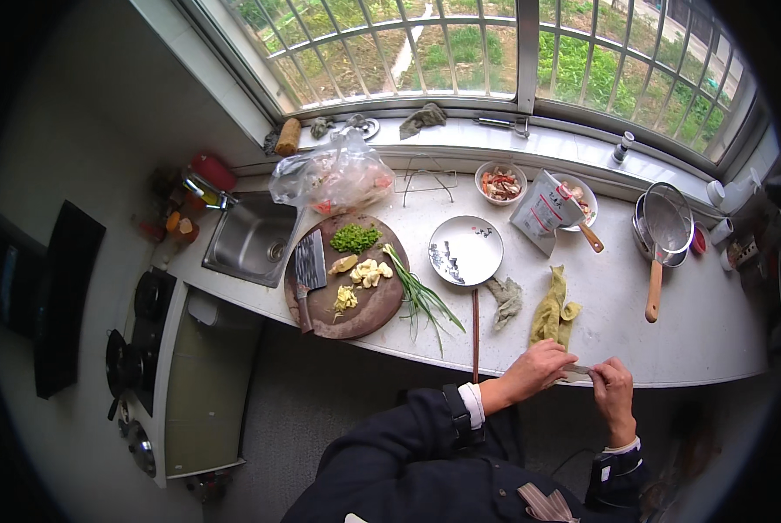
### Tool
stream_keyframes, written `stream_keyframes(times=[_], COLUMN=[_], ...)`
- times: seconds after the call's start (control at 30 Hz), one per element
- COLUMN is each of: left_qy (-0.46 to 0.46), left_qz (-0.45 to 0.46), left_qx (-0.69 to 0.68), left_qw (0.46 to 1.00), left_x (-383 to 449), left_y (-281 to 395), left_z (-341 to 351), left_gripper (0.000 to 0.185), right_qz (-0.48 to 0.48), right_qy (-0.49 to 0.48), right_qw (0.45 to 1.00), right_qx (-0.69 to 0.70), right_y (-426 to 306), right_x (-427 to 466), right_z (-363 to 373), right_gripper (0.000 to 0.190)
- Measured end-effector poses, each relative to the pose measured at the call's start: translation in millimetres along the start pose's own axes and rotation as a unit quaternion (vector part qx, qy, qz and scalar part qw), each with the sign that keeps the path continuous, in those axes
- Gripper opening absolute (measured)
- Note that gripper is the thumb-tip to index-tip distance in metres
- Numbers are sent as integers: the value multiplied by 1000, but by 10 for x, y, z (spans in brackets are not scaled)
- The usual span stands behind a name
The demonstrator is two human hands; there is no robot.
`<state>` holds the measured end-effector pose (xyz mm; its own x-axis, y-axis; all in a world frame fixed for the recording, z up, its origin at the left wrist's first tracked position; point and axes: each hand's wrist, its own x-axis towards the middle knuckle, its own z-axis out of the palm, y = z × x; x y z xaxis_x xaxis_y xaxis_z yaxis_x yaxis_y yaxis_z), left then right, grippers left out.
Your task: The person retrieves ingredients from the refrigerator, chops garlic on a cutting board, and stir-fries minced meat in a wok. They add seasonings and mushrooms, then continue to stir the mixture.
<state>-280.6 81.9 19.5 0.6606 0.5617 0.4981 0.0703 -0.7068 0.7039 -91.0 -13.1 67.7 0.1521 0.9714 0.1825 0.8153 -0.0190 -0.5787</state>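
Observation:
My left hand (542,366) and my right hand (614,391) come together at the counter's front edge. Pinched between their fingertips is a small thin greyish piece (577,369); what it is cannot be made out. An olive-yellow cloth (549,308) lies just beyond my left hand, its near end partly hidden by the fingers. To the left are a crumpled grey-green rag (506,302), a pair of brown chopsticks (475,333) and a white plate (475,261) with dark painted decoration. A silver pouch (539,212) bearing writing leans by a bowl of food (583,189).
A round chopping board (384,320) holds a cleaver (310,261), chopped greens (356,238), garlic (371,273) and spring onions (423,291). Beyond stand a plastic bag (338,173), wire rack (426,180) and bowl (500,183). A strainer (668,219) lies right, a sink (253,238) left.

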Motion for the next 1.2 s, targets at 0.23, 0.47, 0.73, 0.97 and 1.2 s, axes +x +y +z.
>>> stream_keyframes(times=[0.23,0.47,0.73,0.97,1.2], left_qy=[76,79,224,255,123], left_qz=[-211,-379,-440,-469,-583], left_qx=[-31,79,17,14,61], left_qw=[974,919,869,846,801], left_x=[-408,-1351,-2515,-3625,-4099], left_y=[-147,-139,-104,-323,-562], left_z=[-475,-1062,-1789,-2777,-3576], left_gripper=[15,15,33,31,18], right_qz=[122,303,399,137,-74], right_qy=[126,209,239,198,-175], right_qw=[985,922,885,966,981], right_qx=[-3,119,21,-94,29], right_y=[1152,2494,2761,-24,-3301], right_x=[176,371,280,210,537], right_z=[-17,301,13,1043,3521], right_gripper=[9,25,30,21,21])
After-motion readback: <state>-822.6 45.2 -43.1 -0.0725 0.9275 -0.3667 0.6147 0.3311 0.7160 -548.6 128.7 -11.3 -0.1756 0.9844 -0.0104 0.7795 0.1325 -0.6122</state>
